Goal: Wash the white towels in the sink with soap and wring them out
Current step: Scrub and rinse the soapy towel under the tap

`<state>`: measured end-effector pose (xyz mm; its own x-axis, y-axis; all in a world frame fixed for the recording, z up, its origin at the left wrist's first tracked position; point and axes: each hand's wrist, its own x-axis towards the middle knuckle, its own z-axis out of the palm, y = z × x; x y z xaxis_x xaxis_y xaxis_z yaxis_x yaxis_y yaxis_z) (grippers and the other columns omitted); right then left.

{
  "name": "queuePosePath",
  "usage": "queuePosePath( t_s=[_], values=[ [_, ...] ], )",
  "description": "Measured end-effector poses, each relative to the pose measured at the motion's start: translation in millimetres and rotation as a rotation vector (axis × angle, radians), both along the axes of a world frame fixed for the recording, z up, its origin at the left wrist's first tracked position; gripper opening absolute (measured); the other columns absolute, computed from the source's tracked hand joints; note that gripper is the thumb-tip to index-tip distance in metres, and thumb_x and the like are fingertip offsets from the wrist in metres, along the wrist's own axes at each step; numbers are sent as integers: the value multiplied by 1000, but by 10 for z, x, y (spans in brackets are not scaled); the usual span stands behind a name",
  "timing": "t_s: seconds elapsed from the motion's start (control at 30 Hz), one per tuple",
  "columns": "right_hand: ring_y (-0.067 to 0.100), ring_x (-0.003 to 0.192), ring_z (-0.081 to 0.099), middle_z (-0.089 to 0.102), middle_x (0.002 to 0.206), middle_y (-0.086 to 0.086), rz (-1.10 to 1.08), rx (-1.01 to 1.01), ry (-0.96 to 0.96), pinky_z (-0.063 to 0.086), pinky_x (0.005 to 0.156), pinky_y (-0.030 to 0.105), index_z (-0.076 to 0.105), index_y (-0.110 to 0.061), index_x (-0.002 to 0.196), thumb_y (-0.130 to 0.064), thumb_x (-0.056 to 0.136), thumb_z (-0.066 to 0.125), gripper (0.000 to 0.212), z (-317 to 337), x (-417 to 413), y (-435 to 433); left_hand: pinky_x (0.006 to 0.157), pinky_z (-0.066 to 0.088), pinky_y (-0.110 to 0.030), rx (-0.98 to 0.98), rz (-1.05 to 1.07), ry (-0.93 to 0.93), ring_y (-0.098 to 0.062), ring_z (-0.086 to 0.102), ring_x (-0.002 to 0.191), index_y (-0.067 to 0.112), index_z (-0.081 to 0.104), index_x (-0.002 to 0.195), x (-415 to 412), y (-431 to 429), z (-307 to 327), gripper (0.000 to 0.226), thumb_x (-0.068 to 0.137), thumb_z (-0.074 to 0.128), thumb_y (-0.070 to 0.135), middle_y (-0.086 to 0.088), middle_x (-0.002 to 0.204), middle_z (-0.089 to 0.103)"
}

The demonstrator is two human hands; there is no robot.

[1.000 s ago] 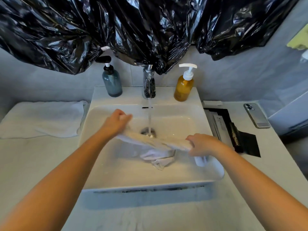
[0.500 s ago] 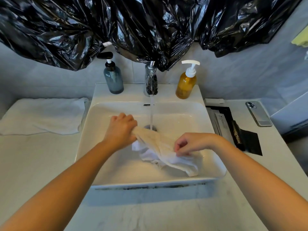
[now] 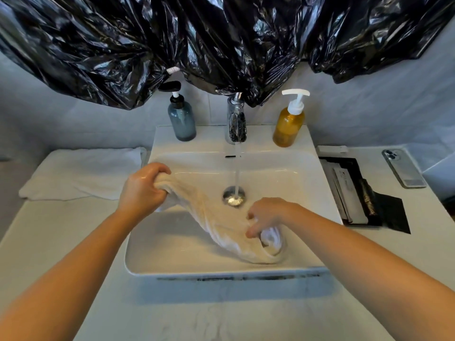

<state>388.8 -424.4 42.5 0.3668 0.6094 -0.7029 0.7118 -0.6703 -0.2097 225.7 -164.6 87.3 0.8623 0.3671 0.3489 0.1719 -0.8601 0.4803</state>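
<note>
Your left hand is closed in a fist around 1 end of a wet white towel, held above the left side of the sink. Your right hand reaches down with curled fingers that grip the bunched other end, low in the basin toward the front right. Between both hands the towel stretches in a loose, twisted band that sags to the basin floor. Water runs from the chrome tap straight onto the drain, just behind the towel and not touching it. 2 pump bottles stand on the sink's back ledge: a blue one left of the tap, an amber one to its right. A second white towel lies folded on the counter left of the sink. A phone lies on the far right. Black plastic sheeting hangs across the wall above.
</note>
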Motion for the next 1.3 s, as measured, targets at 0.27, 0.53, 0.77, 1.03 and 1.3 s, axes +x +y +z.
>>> queuePosePath(
  t_s=[0.27,0.53,0.77,1.03,1.3],
  values=[
    [21,91,59,60,99,0,-236,-331,-335,47,74,29,60,-14,113,-68,87,56,60,348,255,-863,77,52,-37,-21,-122,109,-30,64,90,13,71,107,197,-85,-193,36,73,72,-2,-6,103,67],
    [28,121,48,50,133,7,-153,-13,-581,36,97,40,43,-19,138,-37,99,47,43,243,-88,-499,80,46,-30,295,-307,1014,-18,55,94,29,56,108,358,-337,-459,45,83,57,66,1,112,50],
    [33,113,54,51,128,11,-358,182,-182,43,88,42,26,-22,149,-46,87,65,76,-161,-398,77,95,45,-37,87,-347,853,-25,50,124,26,23,151,562,-625,-647,86,83,71,46,-2,146,41],
    [29,110,56,54,120,6,-249,64,-533,34,80,35,53,-17,120,-42,97,53,34,-30,-25,-286,79,35,-33,533,-413,761,-22,54,103,22,54,115,295,-689,-682,36,89,52,48,0,113,57],
    [31,131,39,42,140,8,-12,167,-430,28,108,46,28,-26,149,-27,89,64,71,-257,-89,-121,88,42,-30,278,-326,848,-21,51,111,22,48,132,342,-826,-802,52,85,65,36,-1,123,51]
  ],
)
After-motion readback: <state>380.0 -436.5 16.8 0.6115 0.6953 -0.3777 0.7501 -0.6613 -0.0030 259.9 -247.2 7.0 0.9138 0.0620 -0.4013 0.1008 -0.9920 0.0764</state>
